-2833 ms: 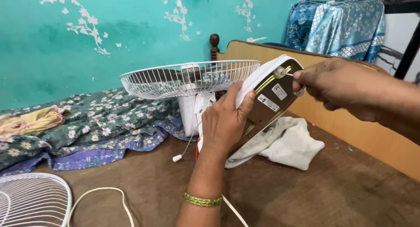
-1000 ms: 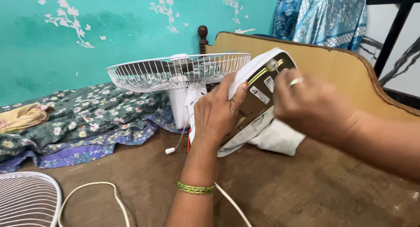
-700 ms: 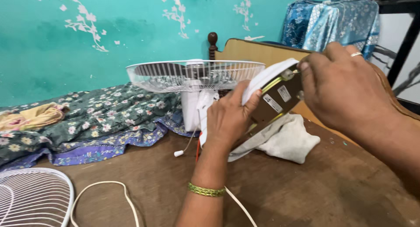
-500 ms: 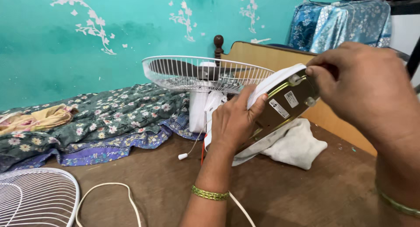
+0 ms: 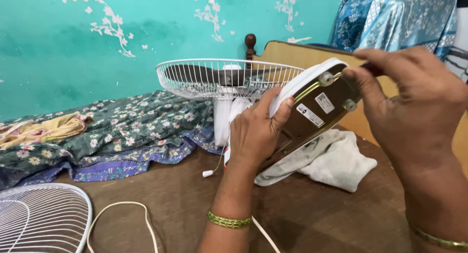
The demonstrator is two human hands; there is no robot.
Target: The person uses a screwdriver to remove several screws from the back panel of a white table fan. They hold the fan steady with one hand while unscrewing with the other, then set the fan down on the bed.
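Left hand [image 5: 256,131] gripping tilted fan base [image 5: 317,107], right hand [image 5: 414,97] at its upper edge, white cloth [image 5: 336,160] beneath

Two small white rectangular stickers sit on the brown underside of the fan base [image 5: 319,111]. The longer label [image 5: 310,115] lies lower left; the squarer label [image 5: 324,102] sits just above it.

Both forearms are bare, no sleeves showing. The left hand [image 5: 253,131] has a thin green-and-gold bangle [image 5: 228,220] at the wrist; the right hand [image 5: 414,97] wears a gold bangle [image 5: 436,238].
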